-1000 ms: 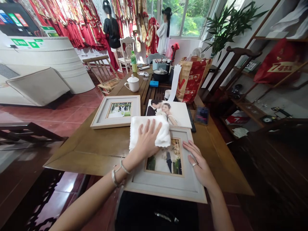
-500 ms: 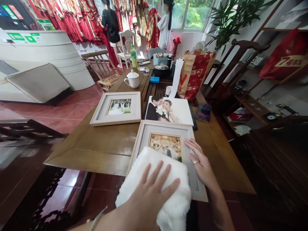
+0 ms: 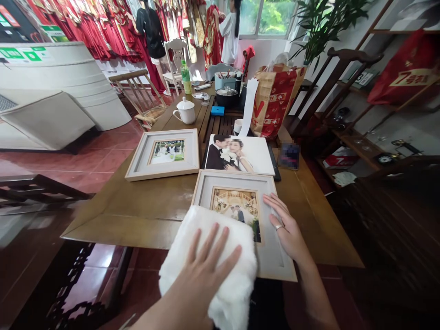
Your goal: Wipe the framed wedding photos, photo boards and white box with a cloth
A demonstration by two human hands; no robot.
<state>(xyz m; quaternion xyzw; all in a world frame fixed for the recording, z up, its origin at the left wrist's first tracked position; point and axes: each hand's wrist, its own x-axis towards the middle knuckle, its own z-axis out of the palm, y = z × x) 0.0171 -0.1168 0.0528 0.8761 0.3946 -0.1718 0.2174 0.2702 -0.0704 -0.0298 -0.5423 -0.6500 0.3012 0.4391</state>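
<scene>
Head view: my left hand (image 3: 208, 263) lies palm down, fingers spread, on a folded white cloth (image 3: 237, 284). Cloth covers the near left part of a pale picture frame (image 3: 268, 261) and hangs past its near edge. My right hand (image 3: 287, 229) rests flat along the frame's right border, fingers extended, thumb a little apart, ring on one finger. Frame lies face up at the near side of the wooden table (image 3: 144, 197), its photo partly hidden by cloth. Just beyond: a loose photo print (image 3: 263, 158). Far left of my frame: second frame (image 3: 191, 153), face up. Farther off: lidded white mug (image 3: 186, 112), paper bag (image 3: 275, 103) to the right.
</scene>
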